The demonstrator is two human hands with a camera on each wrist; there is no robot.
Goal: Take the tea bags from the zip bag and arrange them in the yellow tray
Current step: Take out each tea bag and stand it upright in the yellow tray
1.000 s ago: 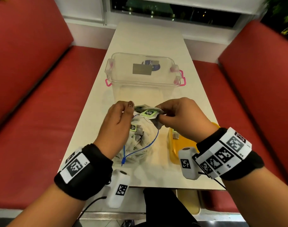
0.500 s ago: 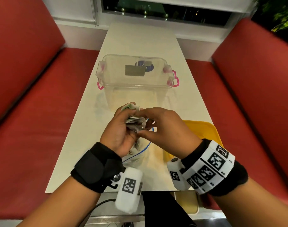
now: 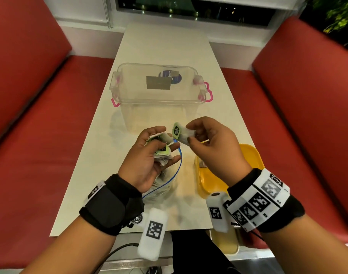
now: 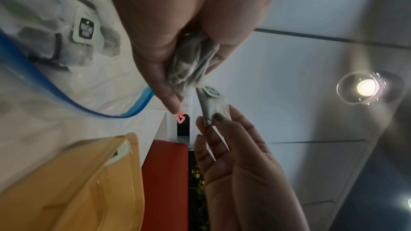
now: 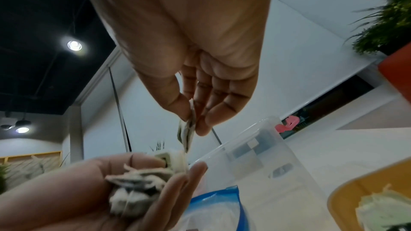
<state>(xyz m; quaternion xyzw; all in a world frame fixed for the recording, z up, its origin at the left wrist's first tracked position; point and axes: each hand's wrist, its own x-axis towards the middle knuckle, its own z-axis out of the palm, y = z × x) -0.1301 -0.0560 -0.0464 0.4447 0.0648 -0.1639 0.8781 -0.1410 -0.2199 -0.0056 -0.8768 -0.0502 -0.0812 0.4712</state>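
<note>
My left hand (image 3: 155, 153) is turned palm up above the zip bag (image 3: 161, 186) and grips a bunch of tea bags (image 3: 161, 151); the same bunch (image 4: 191, 69) (image 5: 138, 185) sits in its curled fingers in both wrist views. My right hand (image 3: 206, 143) pinches one tea bag (image 3: 182, 134) with a green tag between thumb and fingers (image 4: 213, 110) (image 5: 188, 133), just right of the bunch. The clear zip bag with a blue seal (image 4: 66, 101) lies on the table and still holds tea bags (image 4: 84, 29). The yellow tray (image 3: 208, 180) lies under my right wrist with a tea bag (image 5: 387, 212) in it.
A clear plastic bin (image 3: 159, 95) with pink latches stands on the white table (image 3: 165, 42) just beyond my hands. Red bench seats (image 3: 40, 135) run along both sides. The table's near edge is under my wrists.
My hands were together over the bag; now they have parted. My left palm has turned up with the bunch, and my right hand has drawn one tea bag away to the right.
</note>
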